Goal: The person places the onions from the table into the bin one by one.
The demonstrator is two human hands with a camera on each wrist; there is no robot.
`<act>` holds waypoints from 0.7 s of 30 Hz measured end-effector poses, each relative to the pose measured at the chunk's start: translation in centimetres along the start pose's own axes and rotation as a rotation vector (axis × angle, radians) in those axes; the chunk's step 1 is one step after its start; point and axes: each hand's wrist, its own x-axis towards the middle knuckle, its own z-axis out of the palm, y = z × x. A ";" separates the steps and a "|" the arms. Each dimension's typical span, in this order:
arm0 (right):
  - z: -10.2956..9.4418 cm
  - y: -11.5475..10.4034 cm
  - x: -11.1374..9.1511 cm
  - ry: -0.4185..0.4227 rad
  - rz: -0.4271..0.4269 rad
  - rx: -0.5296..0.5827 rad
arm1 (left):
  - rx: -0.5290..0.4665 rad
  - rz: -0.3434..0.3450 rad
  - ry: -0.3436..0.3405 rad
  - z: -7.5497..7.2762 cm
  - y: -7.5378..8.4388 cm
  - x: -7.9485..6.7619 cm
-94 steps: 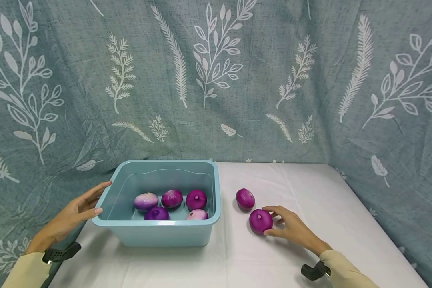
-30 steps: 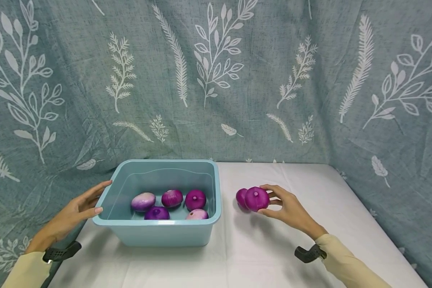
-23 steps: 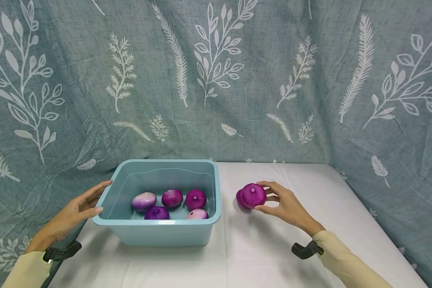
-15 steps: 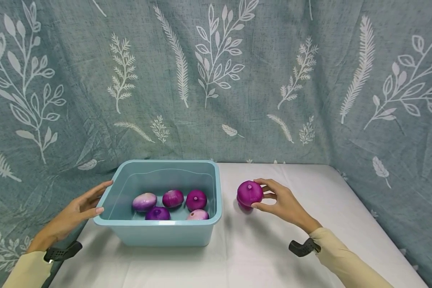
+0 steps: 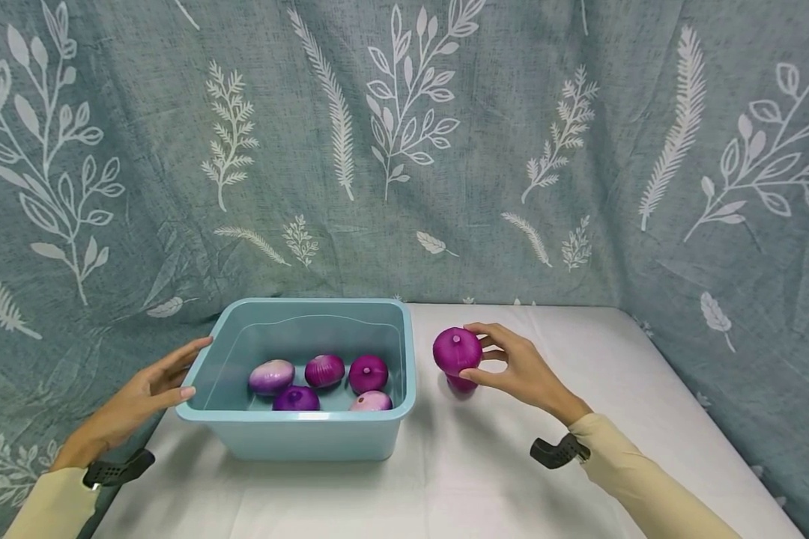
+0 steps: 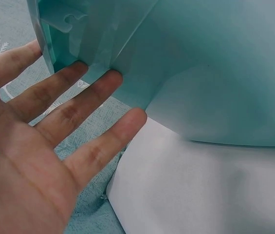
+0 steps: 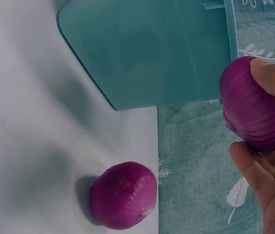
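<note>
A purple onion is pinched between the thumb and fingers of my right hand, lifted off the table just right of the bin. Another purple onion rests on the table, mostly hidden behind the held one in the head view; the right wrist view shows this table onion whole. My left hand touches the left rim of the light blue plastic bin, its fingers nearly straight. Up close in the left wrist view, the left hand's fingers lie along the bin's outer side. Several onions sit inside the bin.
A white cloth covers the table. A green-grey curtain with white leaf prints hangs behind and at both sides. The bin's right wall stands between the held onion and the onions inside.
My right hand has lifted the onion from the table and carried it up and leftward, past the other table onion toward the bin. The left hand stays at the rim.
</note>
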 end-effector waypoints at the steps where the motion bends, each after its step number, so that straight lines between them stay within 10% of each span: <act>1: 0.0 -0.1 0.2 -0.002 -0.003 0.005 | 0.001 0.004 -0.004 0.0 0.0 0.0; 21: 1.0 -5.8 2.4 0.008 -0.048 0.046 | 0.016 -0.016 0.009 0.2 0.1 -0.1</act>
